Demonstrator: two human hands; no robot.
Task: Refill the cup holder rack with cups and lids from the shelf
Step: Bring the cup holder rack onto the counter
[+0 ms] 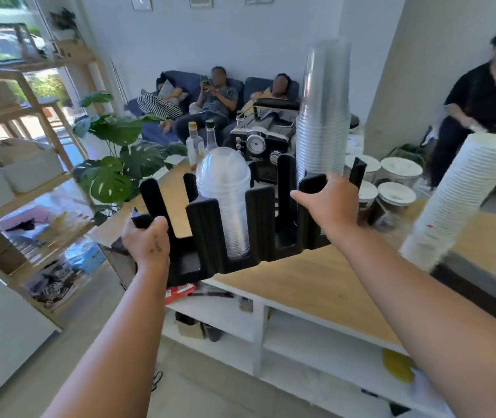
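Note:
The black cup holder rack [207, 233] hangs tilted over the near left corner of the wooden counter [316, 282]. My left hand [147, 239] grips a post at its left end. My right hand [328, 203] grips a post at its right end. A stack of clear dome lids [224, 188] stands in a middle slot. A tall stack of clear plastic cups [323, 116] rises from the right slot. A leaning stack of white paper cups [458, 200] stands on the counter to the right, blurred.
An espresso machine [258, 146], two bottles [196, 143] and several lidded jars [394, 194] stand behind the rack. A wooden shelf [26, 164] with white bins stands at left, beside a monstera plant [120, 152]. A person [482, 116] stands at right; three sit on a sofa.

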